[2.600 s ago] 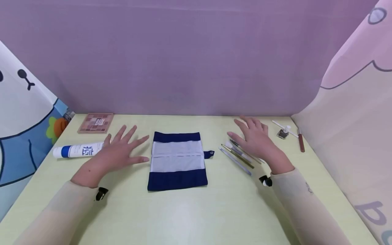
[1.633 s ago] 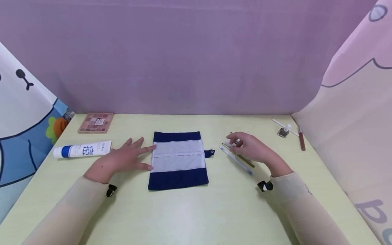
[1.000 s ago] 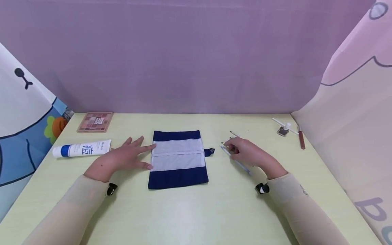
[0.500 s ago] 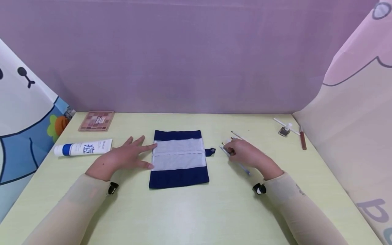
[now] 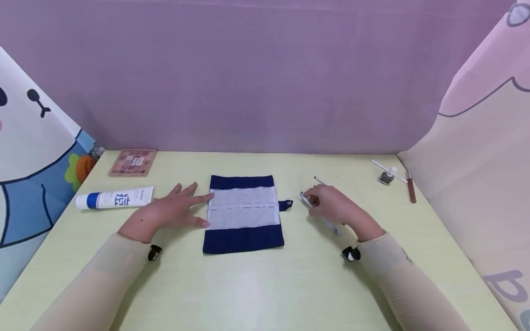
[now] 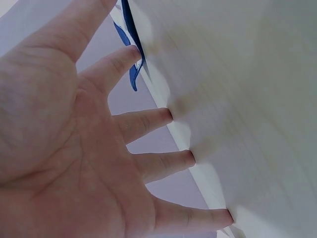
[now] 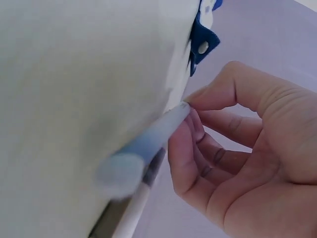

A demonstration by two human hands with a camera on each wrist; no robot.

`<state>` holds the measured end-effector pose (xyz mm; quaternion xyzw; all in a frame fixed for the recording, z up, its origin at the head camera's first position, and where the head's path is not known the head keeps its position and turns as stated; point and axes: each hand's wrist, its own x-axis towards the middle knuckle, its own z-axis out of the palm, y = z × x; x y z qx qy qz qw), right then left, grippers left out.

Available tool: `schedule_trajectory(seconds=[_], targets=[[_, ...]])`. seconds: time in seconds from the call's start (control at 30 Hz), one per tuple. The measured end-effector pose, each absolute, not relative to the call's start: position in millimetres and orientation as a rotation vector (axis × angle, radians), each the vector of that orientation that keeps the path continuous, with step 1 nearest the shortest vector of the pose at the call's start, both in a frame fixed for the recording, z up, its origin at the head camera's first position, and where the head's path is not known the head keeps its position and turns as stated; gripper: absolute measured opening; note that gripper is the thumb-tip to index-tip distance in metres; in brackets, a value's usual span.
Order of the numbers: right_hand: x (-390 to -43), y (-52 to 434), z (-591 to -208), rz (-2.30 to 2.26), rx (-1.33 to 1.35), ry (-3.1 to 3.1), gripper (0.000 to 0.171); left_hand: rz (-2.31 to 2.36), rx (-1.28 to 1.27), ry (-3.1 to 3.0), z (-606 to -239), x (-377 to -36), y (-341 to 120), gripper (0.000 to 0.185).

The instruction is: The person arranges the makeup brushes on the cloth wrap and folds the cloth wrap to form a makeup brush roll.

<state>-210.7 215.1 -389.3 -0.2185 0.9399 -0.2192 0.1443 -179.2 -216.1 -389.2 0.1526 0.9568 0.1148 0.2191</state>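
Just right of the cloth pouch [image 5: 243,214], the right hand [image 5: 334,207] has its fingers curled, thumb and fingertips pinching a pale blue brush [image 7: 148,141] at its tip. The brush lies on the table [image 5: 265,285] under the hand; its handle end sticks out on the wrist side [image 5: 331,226]. The right wrist view shows thumb and index meeting on the brush, with a second thin white handle [image 7: 130,213] beside it. More thin brushes [image 5: 319,181] poke out on the far side of the knuckles.

Left hand [image 5: 165,212]: flat, fingers straight and spread, palm down on the table. Its fingertips touch the left edge of the pouch. The left wrist view confirms the extended fingers [image 6: 148,121] pressing on the surface, blue fabric just past the index finger.

The pouch lies open and flat between the two hands, navy with a pale mesh middle; its snap tab [image 5: 285,204] points toward the right hand.

Left of the left hand: a white and blue tube [image 5: 114,198]. Beyond that, a pink palette [image 5: 133,162]. Well right of the right hand: a small bottle [image 5: 387,176] and a brown pencil [image 5: 411,187].
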Motion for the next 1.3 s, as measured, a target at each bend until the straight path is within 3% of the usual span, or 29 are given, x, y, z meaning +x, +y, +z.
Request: schedule_trajectory(seconds=[0.13, 0.73, 1.3], targets=[[-211.0, 215.3, -385.6, -0.763, -0.554, 2.684, 0.044, 0.324, 0.422, 2.644, -388.6, -179.0, -214.7, 0.095], [-231.6, 173.9, -372.0, -1.428, -0.483, 2.265, 0.046, 0.317, 0.422, 2.643, -388.3, -178.8, -213.5, 0.096], [-264.5, 66.7, -368.7, -1.749, -0.372, 2.099, 0.039, 0.297, 0.421, 2.653, -387.7, -180.1, -215.3, 0.097]])
